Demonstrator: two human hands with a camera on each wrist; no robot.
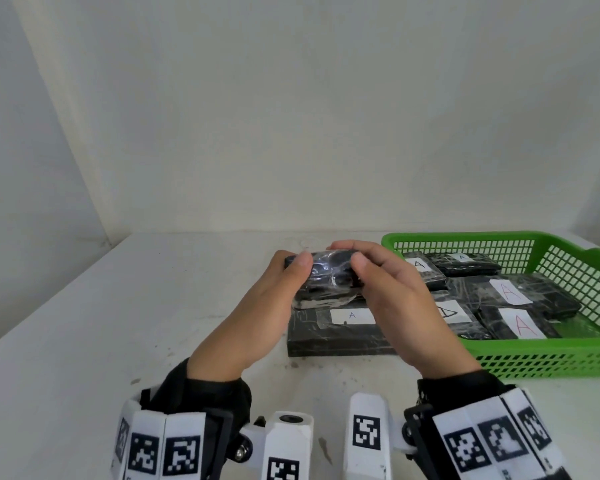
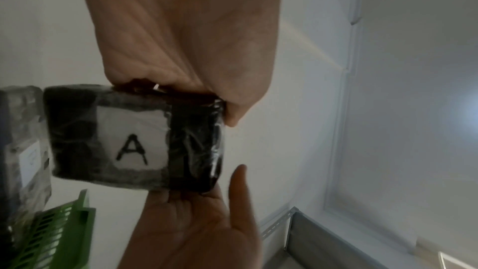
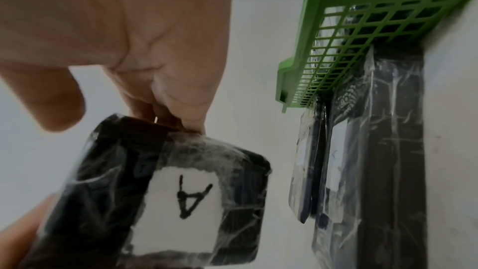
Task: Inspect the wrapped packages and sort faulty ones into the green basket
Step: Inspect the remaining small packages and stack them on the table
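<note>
I hold a small black package wrapped in clear film above the table, gripped by both hands. My left hand grips its left end and my right hand its right end, thumbs toward me. The wrist views show the package's underside, which carries a white label with a black "A". The green basket stands to the right and holds several wrapped black packages with "A" labels. A larger wrapped package with a small "A" label lies on the table under my hands.
The white table runs to a pale wall behind. The basket's mesh wall touches the flat packages beside it. Tracking bands with black-and-white markers sit on both wrists.
</note>
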